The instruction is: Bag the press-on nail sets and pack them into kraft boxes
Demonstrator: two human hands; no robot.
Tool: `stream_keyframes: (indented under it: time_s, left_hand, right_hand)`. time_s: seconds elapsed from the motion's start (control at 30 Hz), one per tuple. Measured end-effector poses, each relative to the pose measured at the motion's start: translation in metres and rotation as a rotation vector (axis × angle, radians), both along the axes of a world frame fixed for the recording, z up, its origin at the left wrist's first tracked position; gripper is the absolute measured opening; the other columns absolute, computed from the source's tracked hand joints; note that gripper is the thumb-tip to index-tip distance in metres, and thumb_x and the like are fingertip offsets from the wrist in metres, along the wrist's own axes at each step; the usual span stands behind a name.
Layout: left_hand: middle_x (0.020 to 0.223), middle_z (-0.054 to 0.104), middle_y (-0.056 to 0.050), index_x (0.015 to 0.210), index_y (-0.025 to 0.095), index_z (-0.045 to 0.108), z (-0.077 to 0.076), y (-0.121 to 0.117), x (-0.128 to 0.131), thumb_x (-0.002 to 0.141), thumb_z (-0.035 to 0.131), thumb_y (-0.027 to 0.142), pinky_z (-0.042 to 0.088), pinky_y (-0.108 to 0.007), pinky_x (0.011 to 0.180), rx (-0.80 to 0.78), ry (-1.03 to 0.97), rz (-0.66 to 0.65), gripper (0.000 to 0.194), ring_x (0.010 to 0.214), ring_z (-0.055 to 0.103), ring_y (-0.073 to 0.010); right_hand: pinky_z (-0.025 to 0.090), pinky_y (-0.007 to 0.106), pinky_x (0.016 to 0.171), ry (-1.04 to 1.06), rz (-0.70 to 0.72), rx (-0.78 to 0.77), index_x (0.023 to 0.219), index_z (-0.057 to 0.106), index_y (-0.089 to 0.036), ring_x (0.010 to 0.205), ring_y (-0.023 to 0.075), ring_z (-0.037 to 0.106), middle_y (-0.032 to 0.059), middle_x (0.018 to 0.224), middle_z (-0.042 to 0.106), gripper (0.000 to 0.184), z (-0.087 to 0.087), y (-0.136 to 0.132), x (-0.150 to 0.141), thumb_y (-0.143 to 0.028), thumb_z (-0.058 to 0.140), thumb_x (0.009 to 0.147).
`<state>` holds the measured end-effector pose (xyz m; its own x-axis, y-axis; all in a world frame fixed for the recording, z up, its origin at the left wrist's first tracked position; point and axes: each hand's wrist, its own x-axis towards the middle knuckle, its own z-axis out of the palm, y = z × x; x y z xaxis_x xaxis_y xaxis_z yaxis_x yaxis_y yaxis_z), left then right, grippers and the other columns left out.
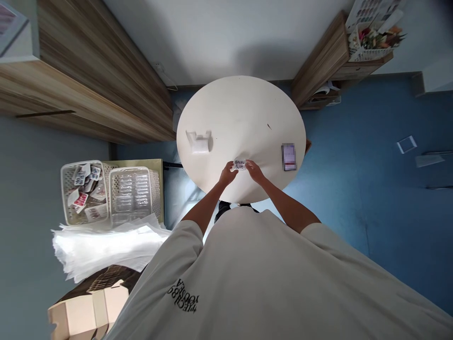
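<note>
Between my two hands is a small clear plastic case (239, 164) with dark, glossy little pieces set in rows. It is just above or on the near part of the round white table (240, 104); I cannot tell which. My left hand (228, 174) pinches the case's left edge, thumb toward me. On the opposite edge, my right hand (254, 170) has its fingers closed at the case's corner. The pieces look like false nails, but they are too small to be sure. A folded white sheet or foam piece (200, 144) lies to the left on the tabletop.
A phone (289, 157) lies at the table's right, and a thin dark sliver (269, 126) farther back. Left of the table stand a basket of packets (64, 193) and a basket of clear trays (155, 193), near white sheets (109, 245) and an open cardboard box (81, 314).
</note>
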<state>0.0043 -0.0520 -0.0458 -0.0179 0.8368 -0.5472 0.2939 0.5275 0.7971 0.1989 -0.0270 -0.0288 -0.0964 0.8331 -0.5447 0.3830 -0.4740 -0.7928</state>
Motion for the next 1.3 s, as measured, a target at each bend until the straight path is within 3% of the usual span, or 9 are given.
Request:
stream_keyframes:
  time_s: [0.2,0.4,0.53,0.67,0.97,1.13,1.3]
  left_hand:
    - [0.161,0.054,-0.020,0.155,0.015,0.053,0.006,-0.004,0.001,0.092,0.060,0.017,0.042,-0.049,0.125,0.074,0.203,-0.171,0.063,0.151,0.051,-0.0332]
    - [0.175,0.037,-0.015,0.165,0.014,0.041,0.020,-0.023,0.004,0.093,0.045,0.005,0.035,-0.051,0.130,0.268,0.592,-0.656,0.073,0.163,0.032,-0.0309]
    - [0.177,0.030,-0.018,0.167,0.008,0.036,0.019,-0.035,0.005,0.090,0.043,0.003,0.028,-0.054,0.133,0.306,0.696,-0.834,0.078,0.165,0.027,-0.0323]
    - [0.179,0.026,-0.017,0.170,0.011,0.031,0.017,-0.041,0.004,0.087,0.045,0.003,0.025,-0.056,0.134,0.296,0.728,-0.889,0.084,0.166,0.024,-0.0313]
    - [0.180,0.020,-0.018,0.170,0.008,0.030,0.014,-0.041,0.007,0.088,0.045,0.005,0.022,-0.056,0.134,0.269,0.762,-0.941,0.083,0.166,0.024,-0.0324]
    - [0.179,0.026,-0.016,0.172,0.014,0.027,0.016,-0.038,0.008,0.087,0.049,0.007,0.025,-0.057,0.133,0.267,0.762,-0.909,0.088,0.166,0.024,-0.0326]
    - [0.180,0.022,-0.016,0.171,0.013,0.030,0.025,-0.039,0.003,0.090,0.045,0.007,0.024,-0.055,0.134,0.287,0.807,-0.838,0.084,0.167,0.020,-0.0317]
  right_hand:
    - [0.049,0.045,0.117,-0.086,0.075,0.052,0.145,0.065,-0.023,0.135,0.0293,0.063,0.0139,0.152,0.063,0.053,-0.002,-0.007,0.003,-0.050,0.060,0.100]
    - [0.042,0.050,0.124,-0.416,0.509,0.262,0.154,0.058,-0.017,0.151,0.0323,0.048,0.0145,0.165,0.050,0.054,0.002,-0.025,0.006,-0.028,0.045,0.103]
    - [0.042,0.051,0.122,-0.581,0.743,0.366,0.162,0.049,-0.016,0.154,0.0350,0.042,0.0125,0.173,0.040,0.061,0.003,-0.036,0.008,-0.021,0.043,0.101]
    - [0.041,0.051,0.122,-0.631,0.853,0.408,0.164,0.046,-0.015,0.155,0.0354,0.041,0.0123,0.174,0.038,0.064,0.002,-0.041,0.010,-0.019,0.043,0.100]
    - [0.039,0.050,0.122,-0.654,0.846,0.409,0.164,0.047,-0.016,0.153,0.0341,0.045,0.0113,0.173,0.041,0.066,-0.001,-0.042,0.010,-0.016,0.045,0.099]
    - [0.041,0.048,0.120,-0.648,0.840,0.391,0.163,0.049,-0.018,0.152,0.0336,0.045,0.0117,0.172,0.043,0.063,0.002,-0.040,0.008,-0.016,0.045,0.100]
    - [0.044,0.046,0.118,-0.629,0.817,0.387,0.162,0.049,-0.018,0.150,0.0323,0.048,0.0119,0.171,0.043,0.061,0.010,-0.035,0.011,-0.019,0.043,0.102]
